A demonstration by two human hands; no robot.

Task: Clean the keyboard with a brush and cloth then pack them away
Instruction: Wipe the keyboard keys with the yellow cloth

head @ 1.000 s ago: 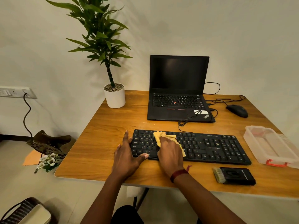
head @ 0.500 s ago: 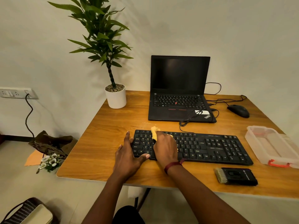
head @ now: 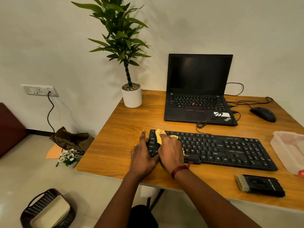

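While the left hand (head: pixel 141 156) lies flat against the keyboard (head: pixel 230 149), mid-frame, the right hand (head: pixel 171 151) grips the cloth (head: pixel 158 137) on it

Wooden table (head: pixel 118 129). Bears a black keyboard (head: pixel 230 150) near the front edge, a brush (head: pixel 259 185) nearer still by its right end, a clear box (head: pixel 289 145) at the right edge. Farther back: open laptop (head: pixel 197 96), mouse (head: pixel 263 114) to its right, white plant pot (head: pixel 132 97) left.

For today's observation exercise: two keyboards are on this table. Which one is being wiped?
The standalone black keyboard nearest the person, not the one built into the laptop: the right hand holds a yellow cloth against its left end.
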